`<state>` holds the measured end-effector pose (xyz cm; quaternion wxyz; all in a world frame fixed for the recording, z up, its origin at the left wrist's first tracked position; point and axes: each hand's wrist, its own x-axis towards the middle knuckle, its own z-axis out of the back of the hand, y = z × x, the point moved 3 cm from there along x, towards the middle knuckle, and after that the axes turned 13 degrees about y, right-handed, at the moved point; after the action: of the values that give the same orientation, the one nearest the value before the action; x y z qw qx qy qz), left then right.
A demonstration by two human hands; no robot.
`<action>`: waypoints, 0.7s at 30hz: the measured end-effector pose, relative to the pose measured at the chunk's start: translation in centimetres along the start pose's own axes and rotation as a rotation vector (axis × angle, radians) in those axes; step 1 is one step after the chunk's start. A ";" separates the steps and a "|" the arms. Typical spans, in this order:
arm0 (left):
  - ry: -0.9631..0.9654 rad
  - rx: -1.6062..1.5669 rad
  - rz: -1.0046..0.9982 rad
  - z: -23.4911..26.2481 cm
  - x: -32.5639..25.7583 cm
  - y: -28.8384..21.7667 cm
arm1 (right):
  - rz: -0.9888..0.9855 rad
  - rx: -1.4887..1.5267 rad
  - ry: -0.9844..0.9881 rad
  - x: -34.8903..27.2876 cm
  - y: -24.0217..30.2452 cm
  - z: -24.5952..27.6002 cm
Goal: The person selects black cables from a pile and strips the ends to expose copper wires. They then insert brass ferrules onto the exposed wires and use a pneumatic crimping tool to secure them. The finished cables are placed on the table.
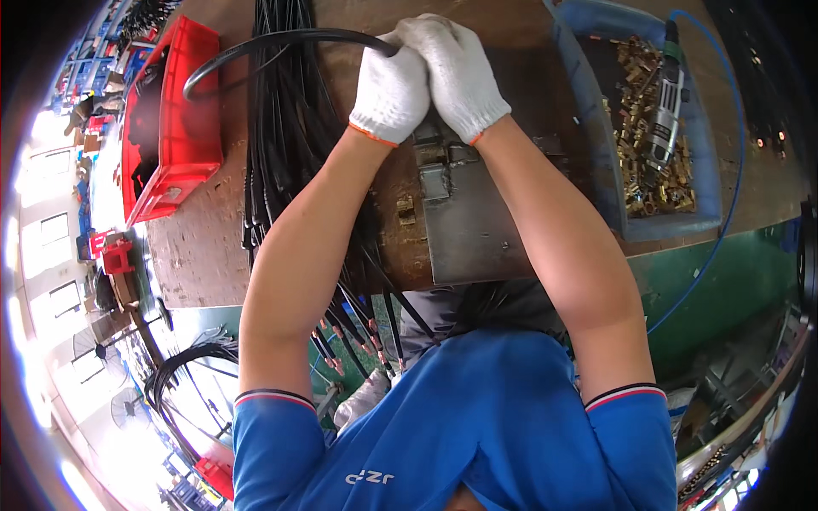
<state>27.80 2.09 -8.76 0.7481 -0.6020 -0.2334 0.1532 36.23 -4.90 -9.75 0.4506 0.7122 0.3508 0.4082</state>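
Both my hands wear white knit gloves and meet at the far side of the workbench. My left hand (390,95) is closed around a thick black cable (294,36), which arcs out leftward toward a red bin. My right hand (456,75) presses against the left, fingers curled in; whatever they grip is hidden by the glove. Just below the hands lies a grey metal plate (469,234) with a small metal block fixture (433,175) on it. A small brass-coloured piece (406,210) sits on the wood left of the plate.
A bundle of black cables (277,162) runs across the wooden bench (200,264), bare copper ends (375,336) hanging over the near edge. The red bin (189,111) stands left. At right, a blue bin (626,223) holds brass terminals (635,162) and an air tool (667,115) with a blue hose (740,145).
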 end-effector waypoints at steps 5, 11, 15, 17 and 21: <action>0.007 -0.068 -0.029 -1.6 -0.6 -0.3 | 0.104 0.121 0.028 -0.2 -3.2 0.9; -0.045 -0.053 -0.023 -1.5 -0.9 0.7 | 0.072 -0.139 0.087 -1.5 -0.3 0.5; -0.258 0.153 0.081 -0.4 -0.1 3.0 | 0.021 -0.134 0.129 -0.2 0.1 0.9; -0.156 0.191 0.038 0.8 -0.4 2.3 | -0.112 -0.237 -0.004 -1.4 2.0 0.0; -0.263 -0.149 0.389 1.6 -5.1 -3.5 | -0.028 -0.088 -0.438 -7.1 5.6 0.8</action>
<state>22.46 0.06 -5.93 0.6212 -0.6640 -0.2194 0.3537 34.70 -13.27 -6.58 0.5523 0.7586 0.2362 0.2522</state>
